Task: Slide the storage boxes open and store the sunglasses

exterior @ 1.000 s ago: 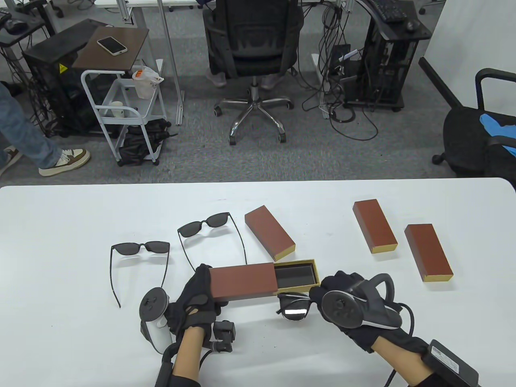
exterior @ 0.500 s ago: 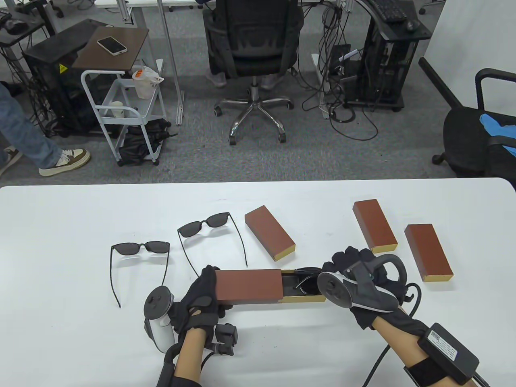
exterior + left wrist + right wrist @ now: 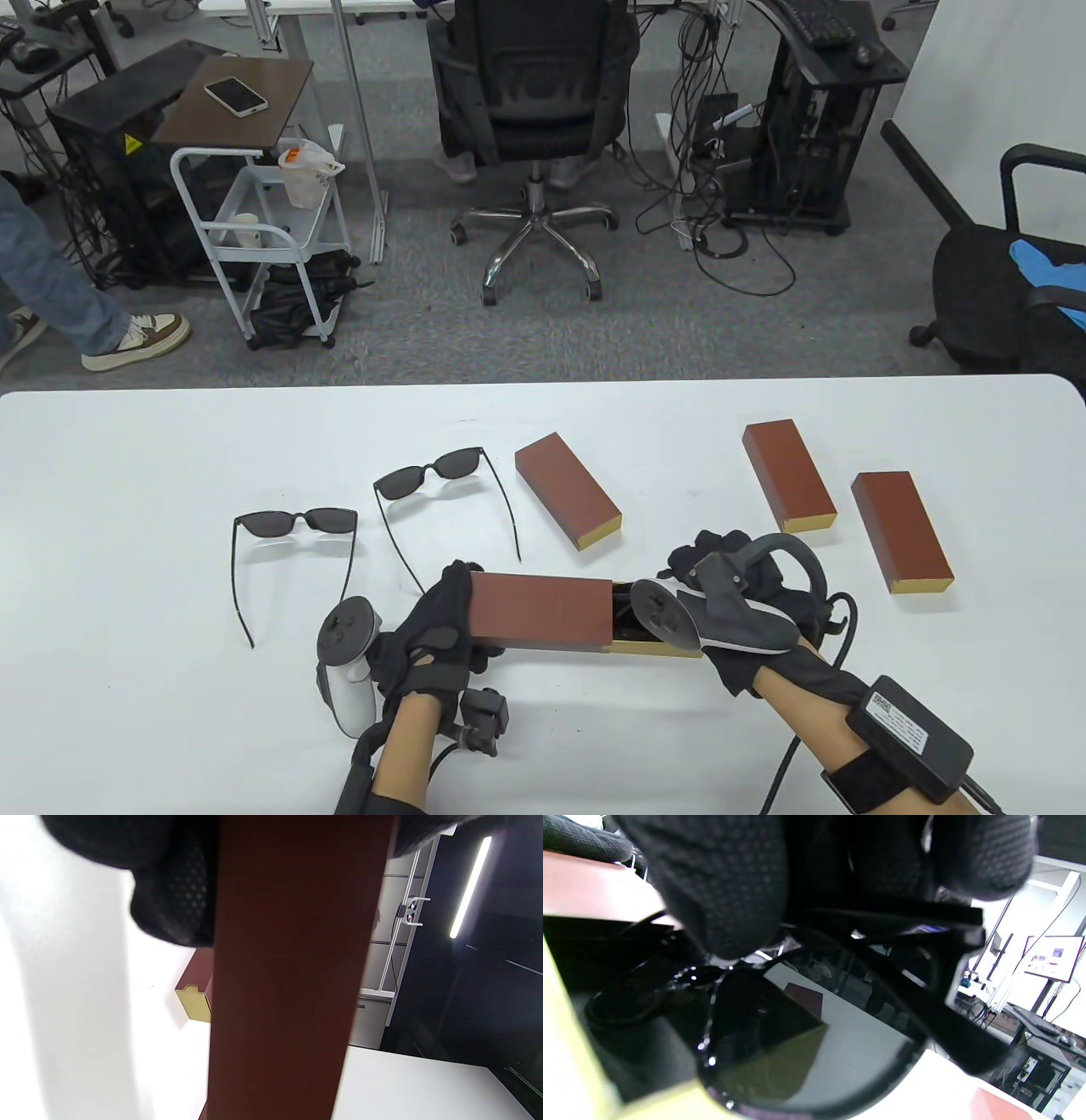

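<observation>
My left hand (image 3: pixel 445 615) grips the left end of a brown storage box sleeve (image 3: pixel 543 613), which fills the left wrist view (image 3: pixel 288 984). The gold-edged inner tray (image 3: pixel 655 649) sticks out of the sleeve to the right. My right hand (image 3: pixel 717 564) hovers over that tray and pinches a folded pair of black sunglasses (image 3: pixel 797 1043), its lens lying in the dark tray between the yellow walls (image 3: pixel 568 1052). In the table view the tracker hides most of these glasses. Two other pairs of sunglasses (image 3: pixel 297 522) (image 3: pixel 441 471) lie unfolded on the table.
Three closed brown boxes lie on the white table: one (image 3: pixel 567 490) just behind the open box, two (image 3: pixel 789 486) (image 3: pixel 901 531) at the right. The unfolded glasses' arms reach toward my left hand. Office chairs and a cart stand beyond the far edge.
My right hand has carried the folded sunglasses from in front of the box up into the open tray. The left hand and box have shifted slightly right and toward me.
</observation>
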{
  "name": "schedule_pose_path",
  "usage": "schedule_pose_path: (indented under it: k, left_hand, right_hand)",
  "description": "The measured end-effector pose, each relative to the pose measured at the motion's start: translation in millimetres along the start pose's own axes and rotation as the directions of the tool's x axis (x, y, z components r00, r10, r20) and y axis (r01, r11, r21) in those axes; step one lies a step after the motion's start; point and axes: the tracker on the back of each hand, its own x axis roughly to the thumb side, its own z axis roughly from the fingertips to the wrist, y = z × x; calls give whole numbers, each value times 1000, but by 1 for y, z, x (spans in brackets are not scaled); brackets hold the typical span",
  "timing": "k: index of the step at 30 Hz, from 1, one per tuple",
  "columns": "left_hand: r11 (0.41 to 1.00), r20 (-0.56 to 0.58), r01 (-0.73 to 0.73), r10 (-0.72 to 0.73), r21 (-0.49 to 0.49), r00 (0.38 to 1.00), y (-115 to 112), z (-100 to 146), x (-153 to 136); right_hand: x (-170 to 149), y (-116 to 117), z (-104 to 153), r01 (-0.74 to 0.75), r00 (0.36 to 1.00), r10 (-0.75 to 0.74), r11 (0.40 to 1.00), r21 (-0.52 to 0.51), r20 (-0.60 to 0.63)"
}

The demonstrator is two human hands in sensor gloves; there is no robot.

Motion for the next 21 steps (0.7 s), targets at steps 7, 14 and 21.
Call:
schedule_pose_path:
  k: [7,14,21]
  left_hand:
    - [999,10,-5,6,-50,1000,-7,1,3]
    - [997,4,10,-10,-76,1000,-9,2,4]
    - [996,-22,-12,10,-88,1000,-12,2,0]
  right_hand:
    - [4,1,-5,48,999,-48,999,21,-1]
    - [8,5,-6,66,998,-66,998,18,-11]
    - [14,11,-6,78,997,-79,996,-41,-18]
